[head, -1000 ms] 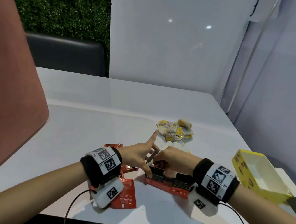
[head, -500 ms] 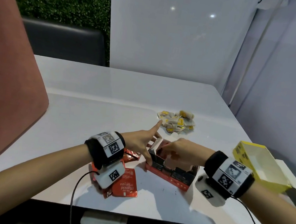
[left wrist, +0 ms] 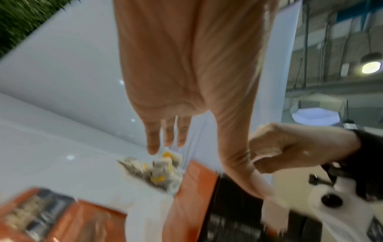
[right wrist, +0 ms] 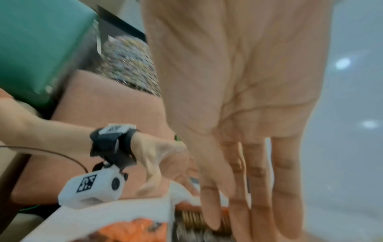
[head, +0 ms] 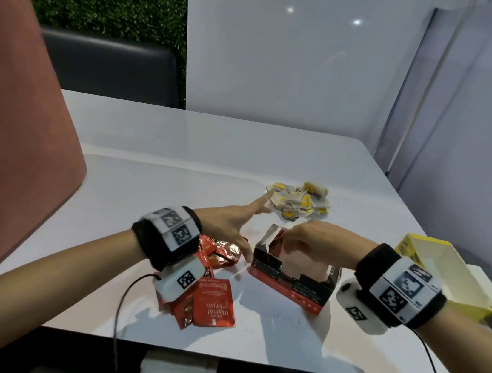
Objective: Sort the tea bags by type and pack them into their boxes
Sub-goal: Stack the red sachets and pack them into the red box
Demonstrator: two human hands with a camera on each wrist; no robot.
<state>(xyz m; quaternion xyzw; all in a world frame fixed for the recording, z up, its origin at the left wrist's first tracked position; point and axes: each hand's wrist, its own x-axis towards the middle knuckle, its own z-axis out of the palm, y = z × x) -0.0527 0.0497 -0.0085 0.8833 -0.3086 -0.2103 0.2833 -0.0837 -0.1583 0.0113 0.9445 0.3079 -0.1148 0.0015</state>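
Observation:
The red tea box (head: 288,282) stands near the table's front edge with its top open and its left end flap raised. My left hand (head: 242,226) is open, fingers spread toward the yellow bags, thumb resting against the box's left end (left wrist: 234,212). My right hand (head: 303,244) hovers over the box, its straight fingers (right wrist: 238,188) reaching down into the open top. Loose red tea bags (head: 211,294) lie in a pile under my left wrist. A heap of yellow-and-white tea bags (head: 297,202) sits further back. What is inside the red box is blurred.
An open yellow box (head: 439,274) sits at the table's right edge. A pink chair back (head: 12,124) rises on the left. The white table (head: 144,191) ends at a white panel behind. Cables trail from both wrists over the front edge.
The red box's left flap has come up and its top now shows open. My right hand has risen from lying on the box to reaching into it. The left hand stays put.

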